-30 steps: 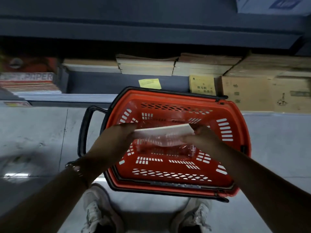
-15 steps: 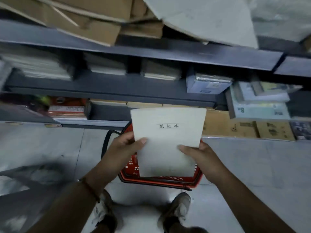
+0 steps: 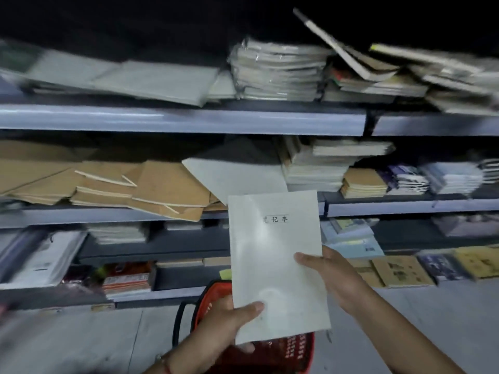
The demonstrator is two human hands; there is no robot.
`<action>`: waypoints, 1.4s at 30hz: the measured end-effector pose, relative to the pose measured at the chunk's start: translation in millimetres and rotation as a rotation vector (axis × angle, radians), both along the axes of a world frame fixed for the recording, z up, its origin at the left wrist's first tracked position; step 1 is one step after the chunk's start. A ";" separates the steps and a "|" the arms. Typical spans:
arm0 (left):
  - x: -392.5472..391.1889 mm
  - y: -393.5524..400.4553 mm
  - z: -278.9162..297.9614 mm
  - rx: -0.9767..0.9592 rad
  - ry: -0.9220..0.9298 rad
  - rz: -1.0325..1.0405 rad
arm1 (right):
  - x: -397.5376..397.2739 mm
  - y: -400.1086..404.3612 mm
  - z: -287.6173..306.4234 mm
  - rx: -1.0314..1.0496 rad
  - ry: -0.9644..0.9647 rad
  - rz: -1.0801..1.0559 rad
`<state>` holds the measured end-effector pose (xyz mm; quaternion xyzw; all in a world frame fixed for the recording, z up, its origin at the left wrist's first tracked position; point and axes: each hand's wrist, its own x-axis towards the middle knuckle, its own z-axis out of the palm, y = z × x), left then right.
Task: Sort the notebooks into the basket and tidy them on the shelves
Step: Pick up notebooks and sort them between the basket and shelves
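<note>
Behind held notebook [image 3: 275,263], cluttered shelves [image 3: 181,120], red basket [image 3: 286,354] below

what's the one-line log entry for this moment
white notebook upright before shelves | left hand holds bottom corner | right hand holds right edge | red basket below on floor

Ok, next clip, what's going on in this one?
A person stands facing stationery shelves and holds a white notebook upright in both hands. The left hand grips its bottom left corner with the thumb on the cover, and the right hand holds its right edge. A red basket sits on the floor just below the notebook. The shelves carry untidy piles of notebooks, including a tilted white one on the middle shelf just behind the held one. The held notebook is on no shelf yet.
</note>
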<state>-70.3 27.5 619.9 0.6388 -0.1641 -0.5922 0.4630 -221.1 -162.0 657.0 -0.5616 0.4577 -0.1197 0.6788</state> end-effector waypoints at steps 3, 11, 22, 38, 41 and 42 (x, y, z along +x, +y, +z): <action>-5.6 -1.6 15.0 -0.027 0.055 -0.001 | -10.7 0.8 11.5 0.041 -0.033 -0.001; -30.3 -23.1 8.3 -0.089 0.059 0.247 | -31.8 1.5 4.2 0.071 0.032 0.077; -8.9 -75.0 34.6 -0.192 -0.119 0.355 | 2.9 -48.1 14.6 -0.170 0.005 0.125; 99.0 -165.0 38.5 -0.079 -0.577 0.209 | 121.2 -110.3 15.0 -0.887 0.578 0.058; 105.2 -169.6 24.1 -0.017 -0.802 0.091 | 124.7 -117.4 -2.2 -0.735 0.560 0.060; 106.5 -170.5 22.8 0.000 -0.862 0.055 | 125.0 -120.5 -7.6 -0.692 0.546 0.086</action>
